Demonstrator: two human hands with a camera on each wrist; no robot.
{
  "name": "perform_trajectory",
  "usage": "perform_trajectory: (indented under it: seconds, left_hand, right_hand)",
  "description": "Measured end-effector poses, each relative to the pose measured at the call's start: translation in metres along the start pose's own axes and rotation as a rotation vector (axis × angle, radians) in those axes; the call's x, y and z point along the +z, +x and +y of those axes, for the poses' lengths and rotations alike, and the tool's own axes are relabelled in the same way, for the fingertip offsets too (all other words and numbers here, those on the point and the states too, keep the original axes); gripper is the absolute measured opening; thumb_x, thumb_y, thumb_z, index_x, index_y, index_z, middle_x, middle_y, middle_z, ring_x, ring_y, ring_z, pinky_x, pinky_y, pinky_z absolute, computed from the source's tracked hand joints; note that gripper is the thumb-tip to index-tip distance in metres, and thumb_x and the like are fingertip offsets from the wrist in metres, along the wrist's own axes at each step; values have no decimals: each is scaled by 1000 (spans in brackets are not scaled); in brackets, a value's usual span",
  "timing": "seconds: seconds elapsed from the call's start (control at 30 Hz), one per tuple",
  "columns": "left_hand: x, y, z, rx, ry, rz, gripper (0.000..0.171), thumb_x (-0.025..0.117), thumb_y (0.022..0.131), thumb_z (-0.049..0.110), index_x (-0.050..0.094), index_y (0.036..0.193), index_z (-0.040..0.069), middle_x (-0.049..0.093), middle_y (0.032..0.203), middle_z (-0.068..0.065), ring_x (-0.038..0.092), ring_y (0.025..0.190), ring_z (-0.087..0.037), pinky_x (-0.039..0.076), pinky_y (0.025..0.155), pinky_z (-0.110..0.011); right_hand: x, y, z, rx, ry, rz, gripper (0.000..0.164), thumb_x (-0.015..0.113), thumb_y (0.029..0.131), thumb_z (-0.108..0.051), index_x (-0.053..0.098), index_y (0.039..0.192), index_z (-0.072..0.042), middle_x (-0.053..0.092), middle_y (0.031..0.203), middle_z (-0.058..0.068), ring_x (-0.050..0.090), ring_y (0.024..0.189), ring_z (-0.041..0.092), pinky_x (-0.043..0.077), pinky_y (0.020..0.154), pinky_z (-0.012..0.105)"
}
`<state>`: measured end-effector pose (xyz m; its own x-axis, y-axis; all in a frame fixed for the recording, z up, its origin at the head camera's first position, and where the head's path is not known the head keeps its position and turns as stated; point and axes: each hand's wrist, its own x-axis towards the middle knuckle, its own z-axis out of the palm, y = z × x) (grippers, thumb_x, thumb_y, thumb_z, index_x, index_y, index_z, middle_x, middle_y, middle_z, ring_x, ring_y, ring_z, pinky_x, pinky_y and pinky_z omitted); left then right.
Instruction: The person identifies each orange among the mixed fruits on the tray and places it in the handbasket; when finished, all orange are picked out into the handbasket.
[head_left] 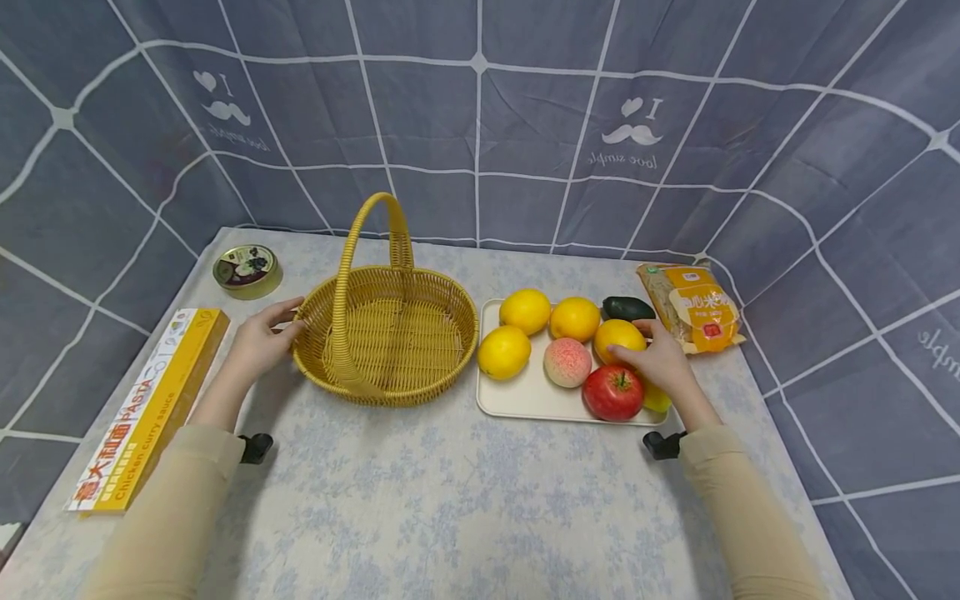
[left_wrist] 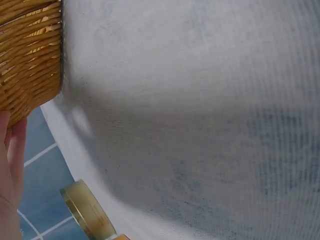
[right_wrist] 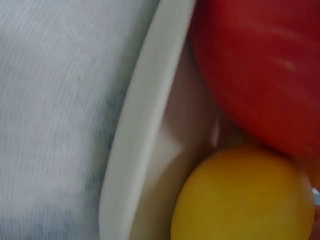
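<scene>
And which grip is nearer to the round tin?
Left: the left grip is just in front of the round tin, at the basket; the right grip far to its right, over the tray.

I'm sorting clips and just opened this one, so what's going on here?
A person's left hand touches the side of a wicker basket. The right hand grips an orange-yellow fruit at the tray, to the basket's right. A peach and a red fruit lie on the tray beside it.
</scene>
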<state>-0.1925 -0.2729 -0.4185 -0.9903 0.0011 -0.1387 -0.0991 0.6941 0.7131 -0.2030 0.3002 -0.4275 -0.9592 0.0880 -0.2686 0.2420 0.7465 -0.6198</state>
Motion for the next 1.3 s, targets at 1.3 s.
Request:
perform_trajectory:
  seconds: [1.3]
  left_hand:
    - [0,-2,-4,-19,-17,-34,60,40,105,41,24,157,16,38,152,-28,52,126,-46,56,87,-40]
  right_hand:
    - [114,-14,-191,-403,366,-281,70,75,81,-19,45,143,-12,50,143,8,51,127,28,45,104,44]
